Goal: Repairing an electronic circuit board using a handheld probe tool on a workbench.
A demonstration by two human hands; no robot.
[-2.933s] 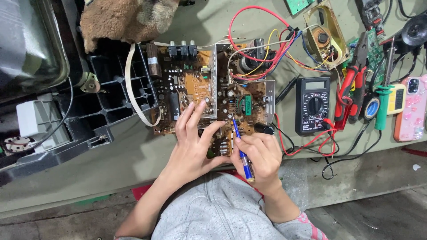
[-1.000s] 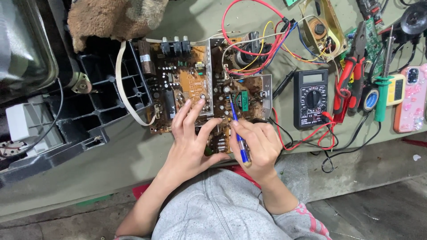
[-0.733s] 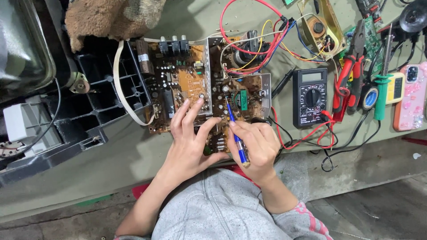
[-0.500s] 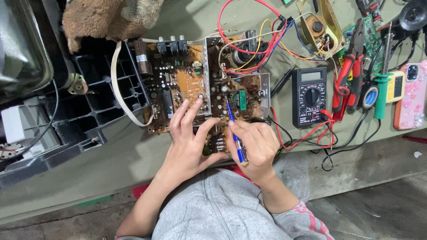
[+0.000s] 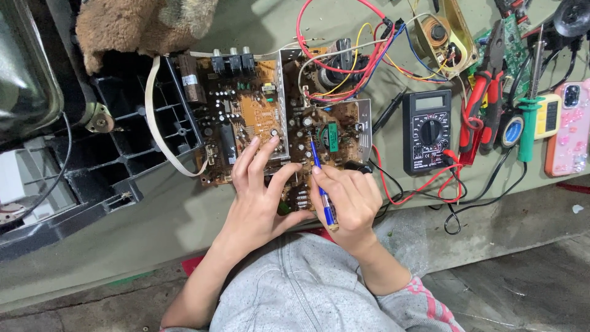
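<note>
A brown circuit board [image 5: 246, 117] crowded with components lies on the grey-green bench. My left hand [image 5: 261, 197] rests flat on the board's near edge, fingers spread, holding nothing. My right hand [image 5: 347, 200] grips a blue pen-like tool [image 5: 321, 184], its tip pointing up at components near the board's middle. Red, yellow and blue wires [image 5: 344, 55] loop over the board's far right part.
A black multimeter [image 5: 427, 132] with red and black leads lies right of the board. Red-handled pliers [image 5: 479, 98], a green screwdriver [image 5: 528, 123], a tape roll and a pink phone [image 5: 568, 129] sit further right. A black plastic casing [image 5: 110, 154] stands left; a speaker [image 5: 439, 34] at back.
The view has drifted slightly; both hands stay on the board. My right hand with the blue tool has shifted a little left across the board.
</note>
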